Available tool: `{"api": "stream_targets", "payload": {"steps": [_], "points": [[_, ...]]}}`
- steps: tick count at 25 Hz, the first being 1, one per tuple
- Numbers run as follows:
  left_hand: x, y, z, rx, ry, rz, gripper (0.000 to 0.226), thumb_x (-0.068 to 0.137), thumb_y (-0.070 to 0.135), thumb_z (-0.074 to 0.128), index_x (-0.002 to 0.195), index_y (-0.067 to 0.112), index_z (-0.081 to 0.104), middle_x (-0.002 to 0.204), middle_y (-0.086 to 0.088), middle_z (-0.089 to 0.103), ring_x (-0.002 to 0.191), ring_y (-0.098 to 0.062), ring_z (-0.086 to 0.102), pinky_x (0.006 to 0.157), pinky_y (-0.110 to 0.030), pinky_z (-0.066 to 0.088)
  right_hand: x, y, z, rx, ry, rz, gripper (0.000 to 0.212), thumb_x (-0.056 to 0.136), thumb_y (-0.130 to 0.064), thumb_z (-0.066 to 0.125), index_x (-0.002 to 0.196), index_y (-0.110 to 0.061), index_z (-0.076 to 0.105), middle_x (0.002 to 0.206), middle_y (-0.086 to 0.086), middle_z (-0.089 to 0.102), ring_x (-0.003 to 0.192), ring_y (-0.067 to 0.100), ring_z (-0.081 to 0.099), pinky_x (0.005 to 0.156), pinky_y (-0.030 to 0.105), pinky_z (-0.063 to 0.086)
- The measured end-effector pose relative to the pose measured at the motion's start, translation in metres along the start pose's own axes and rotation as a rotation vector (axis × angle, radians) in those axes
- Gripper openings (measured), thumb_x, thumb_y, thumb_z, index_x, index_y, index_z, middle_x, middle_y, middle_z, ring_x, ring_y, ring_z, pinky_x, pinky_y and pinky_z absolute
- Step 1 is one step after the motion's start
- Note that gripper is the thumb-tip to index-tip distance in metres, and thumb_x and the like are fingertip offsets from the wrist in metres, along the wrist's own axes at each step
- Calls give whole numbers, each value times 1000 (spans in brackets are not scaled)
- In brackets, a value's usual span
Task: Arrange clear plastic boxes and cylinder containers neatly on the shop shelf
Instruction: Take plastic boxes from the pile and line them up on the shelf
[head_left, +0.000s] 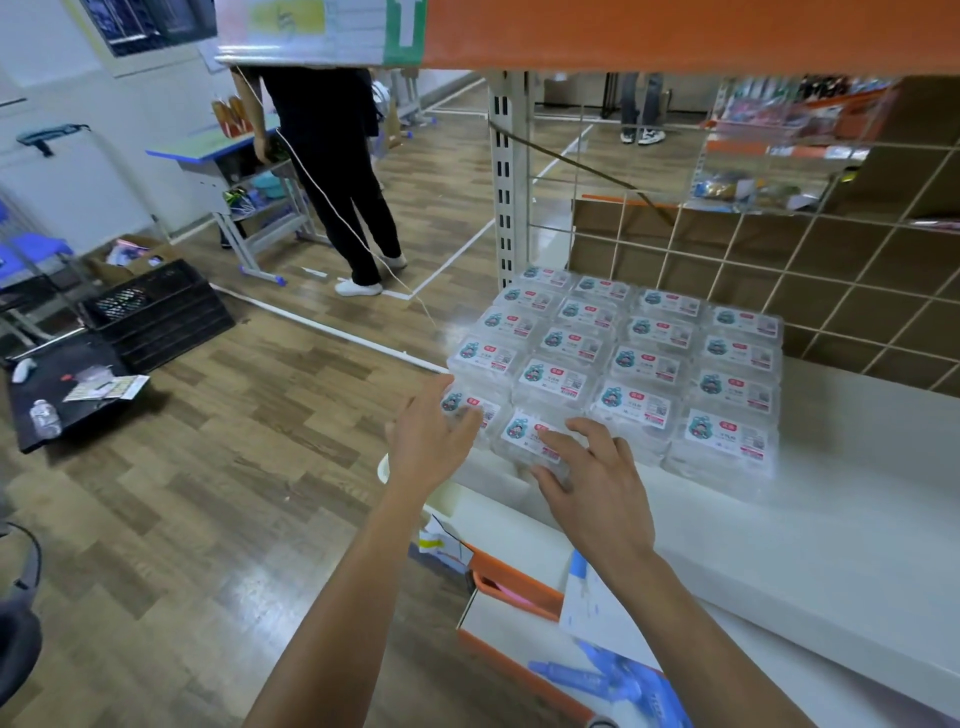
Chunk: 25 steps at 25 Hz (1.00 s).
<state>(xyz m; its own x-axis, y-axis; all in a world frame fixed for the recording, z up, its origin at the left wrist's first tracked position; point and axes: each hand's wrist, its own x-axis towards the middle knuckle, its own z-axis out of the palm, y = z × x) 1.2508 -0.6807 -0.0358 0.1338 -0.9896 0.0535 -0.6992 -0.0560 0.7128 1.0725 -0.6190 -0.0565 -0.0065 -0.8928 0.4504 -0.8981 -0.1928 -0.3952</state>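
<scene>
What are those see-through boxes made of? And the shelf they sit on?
The boxes look like clear, glossy plastic: you see through their walls and light glints on them. The shelf looks like painted metal, smooth and off-white, but I cannot be sure.

The clear plastic boxes (613, 358) sit flat in a tight block, four columns across and stacked in layers, at the left end of the white shelf (831, 493). Every lid faces up, showing a white label with a teal cartoon badge. My left hand (431, 441) touches the front corner box (460, 402); my right hand (597, 488) rests on its neighbour (524, 434).
</scene>
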Motion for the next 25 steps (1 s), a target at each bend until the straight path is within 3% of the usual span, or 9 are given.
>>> {"api": "stream_targets", "payload": {"steps": [4,11,22,25], "points": [[-1,0,4,15,37,-22,69,71,59,57,130,26,45,124,7,56,119,-18,46,102,-50,36,-2,1,-1,29,-7,-3,39,68,-22,80,106,-19,68,115,8,59,89,33,59,76,40,54],[4,-3,7,4,100,-47,61,76,54,64,128,27,47,119,8,57,117,-18,44,102,-49,36,-3,2,-5,117,-75,44,35,76,-15,69,111,-15,65,124,7,54,102,30,55,90,38,47],[5,-4,4,-14,65,-53,62,79,52,63,133,28,43,123,9,55,121,-15,38,103,-45,35,-4,2,-5,138,-81,62,33,77,-14,70,110,-16,66,124,5,57,105,28,58,93,37,46],[8,-6,2,-31,46,-64,61,78,53,64,131,27,45,115,13,56,120,-17,42,102,-46,37,-4,2,-6,142,-87,61,33,77,-14,71,110,-16,67,123,4,59,105,28,58,93,36,46]]}}
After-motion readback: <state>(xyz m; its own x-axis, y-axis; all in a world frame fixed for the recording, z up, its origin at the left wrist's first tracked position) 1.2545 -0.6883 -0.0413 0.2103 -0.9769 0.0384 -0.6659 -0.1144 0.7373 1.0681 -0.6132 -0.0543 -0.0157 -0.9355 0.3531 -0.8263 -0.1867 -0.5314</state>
